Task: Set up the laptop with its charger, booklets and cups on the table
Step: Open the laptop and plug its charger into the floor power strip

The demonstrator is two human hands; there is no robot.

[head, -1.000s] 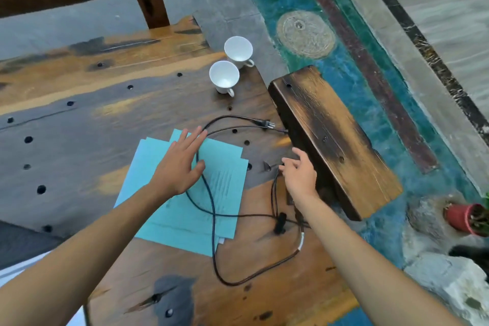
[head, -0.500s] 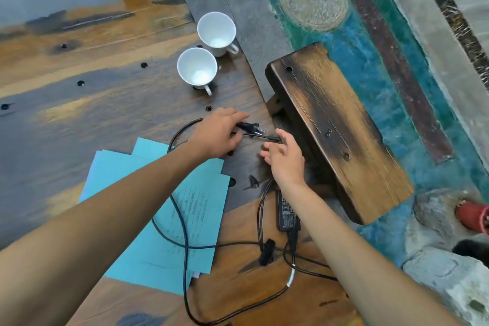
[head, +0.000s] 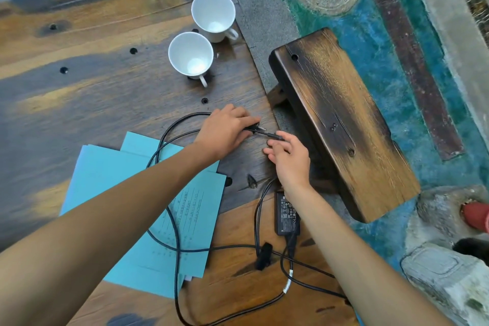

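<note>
Hands meet over charger lead on weathered wooden table (head: 79, 92)

Left hand (head: 225, 132) has left the teal paper booklets (head: 113, 180) and now grips the pronged plug (head: 255, 128); right hand (head: 289, 159), fingers loosely spread, touches the thin round connector (head: 274, 136). The black boxy adapter (head: 287, 213) lies nearby, two glossy white cups (head: 190, 57) beyond

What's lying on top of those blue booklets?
Black charger cable loops across the blue booklets, and the left forearm passes above them, hiding part of the printed top sheet. What lies beneath the stack cannot be seen.
</note>
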